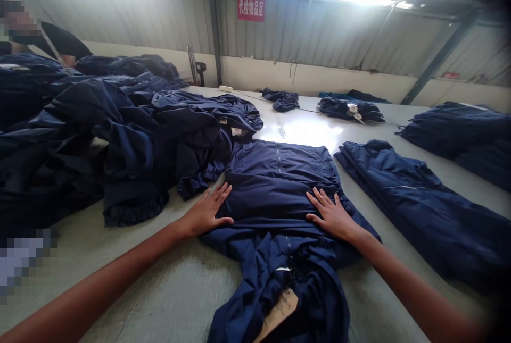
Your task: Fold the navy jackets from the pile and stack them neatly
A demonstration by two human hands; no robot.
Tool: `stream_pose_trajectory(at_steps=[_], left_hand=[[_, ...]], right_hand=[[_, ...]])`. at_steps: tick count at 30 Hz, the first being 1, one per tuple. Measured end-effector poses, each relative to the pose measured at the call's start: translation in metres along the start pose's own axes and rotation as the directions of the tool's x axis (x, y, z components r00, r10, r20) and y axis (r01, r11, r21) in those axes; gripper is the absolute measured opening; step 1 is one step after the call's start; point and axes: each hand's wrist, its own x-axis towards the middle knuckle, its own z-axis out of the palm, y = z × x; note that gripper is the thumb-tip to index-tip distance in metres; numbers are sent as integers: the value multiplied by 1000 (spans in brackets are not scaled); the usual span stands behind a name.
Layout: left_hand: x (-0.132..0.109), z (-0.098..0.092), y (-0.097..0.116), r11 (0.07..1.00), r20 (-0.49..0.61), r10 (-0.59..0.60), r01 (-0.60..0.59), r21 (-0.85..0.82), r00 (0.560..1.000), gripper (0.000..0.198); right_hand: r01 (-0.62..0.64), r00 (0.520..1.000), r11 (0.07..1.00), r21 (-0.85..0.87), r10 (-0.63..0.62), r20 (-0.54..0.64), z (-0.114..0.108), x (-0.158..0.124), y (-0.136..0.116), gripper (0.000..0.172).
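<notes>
The left hand and the right hand lie spread flat and well apart on a navy zip jacket at lower middle of the frame, its near end bunched, with a cardboard hang tag showing there. The jacket rests on a pale bench, a folded navy jacket just beside it at right, a heap of navy jackets at upper left

left hand, right hand, both palm-down, fingers spread
</notes>
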Motion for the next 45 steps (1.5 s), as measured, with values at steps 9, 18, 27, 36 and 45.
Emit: stream_pose_trajectory(at_steps=[9, 18, 27, 36, 45], left_hand=[[-81, -17, -24, 993, -78, -115, 118, 30, 990, 85], [-21, -58, 31, 975, -358, -112, 33, -221, 927, 52], [42, 15, 33, 992, -148, -69, 53, -111, 987, 57], [51, 14, 12, 996, -207, -81, 74, -42, 975, 62], [46, 22, 14, 996, -150, -88, 88, -7, 985, 62]], right_hand=[[84, 996, 994, 75, -82, -22, -38, 0, -17, 74], [252, 958, 966, 61, -240, -156, -61, 56, -176, 78], [131, 975, 980, 152, -99, -200, 16, 80, -222, 66], [107, 979, 977, 184, -71, -191, -3, 91, -228, 68], [173, 964, 975, 136, -140, -227, 12, 69, -161, 66]])
